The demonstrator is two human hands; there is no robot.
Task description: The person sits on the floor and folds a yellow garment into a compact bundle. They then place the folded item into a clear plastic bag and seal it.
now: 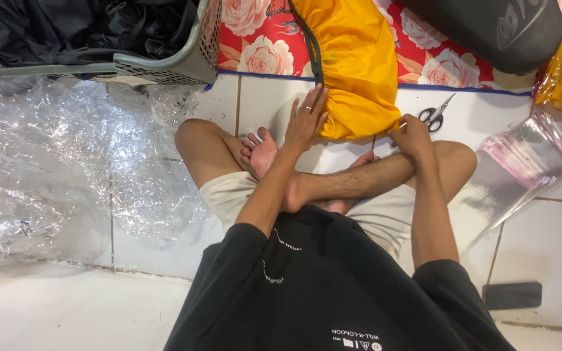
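Observation:
A yellow fabric piece (354,62) with a black elastic edge lies on the white tiled floor in front of my crossed legs. My left hand (306,121), wearing a ring, rests flat with fingers spread on the cloth's left lower edge. At the cloth's lower right corner my right hand (412,134) pinches the edge. Small scissors (436,114) lie just beyond my right hand, untouched.
A grey basket (164,62) holds black fabric at the top left. Clear plastic sheeting (53,162) spreads over the floor on the left. Clear plastic bags (528,153) lie at the right, a black phone (512,294) near my right knee. A red floral mat (261,39) lies behind.

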